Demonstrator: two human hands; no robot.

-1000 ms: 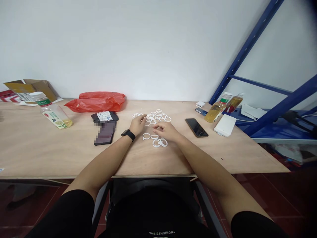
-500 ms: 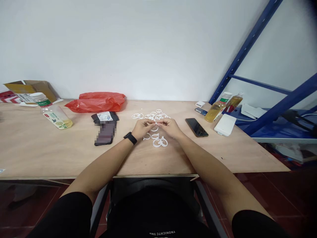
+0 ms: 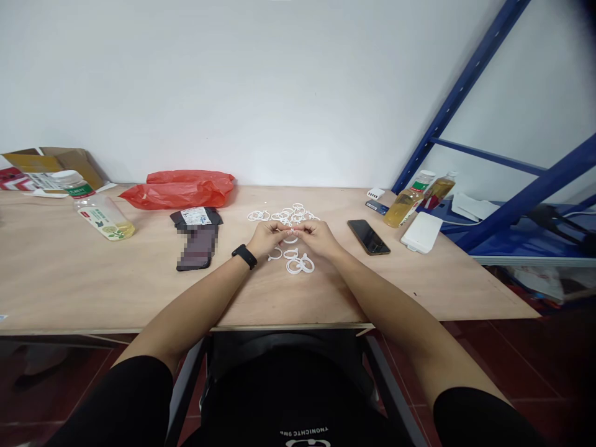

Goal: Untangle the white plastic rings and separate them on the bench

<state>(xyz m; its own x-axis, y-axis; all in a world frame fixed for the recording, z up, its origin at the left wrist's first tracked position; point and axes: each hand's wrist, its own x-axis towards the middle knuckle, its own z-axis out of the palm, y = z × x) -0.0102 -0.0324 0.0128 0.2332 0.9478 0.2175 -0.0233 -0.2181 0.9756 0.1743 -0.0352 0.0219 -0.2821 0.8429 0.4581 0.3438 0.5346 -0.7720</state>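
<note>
With the fingers of my left hand (image 3: 270, 238) and right hand (image 3: 316, 238) close together, I pinch a white ring (image 3: 291, 241); its curve shows just below my fingertips, toward me, neither hand nearer. The ring pile (image 3: 297, 217) lies just beyond, loose rings (image 3: 302, 265) on my side. The tabletop (image 3: 279, 304) runs to its front edge; the phone (image 3: 369, 236) leaves room rightward.

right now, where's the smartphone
In the head view, the smartphone lies on the wooden table, right of the right hand and left of the white case.
</note>
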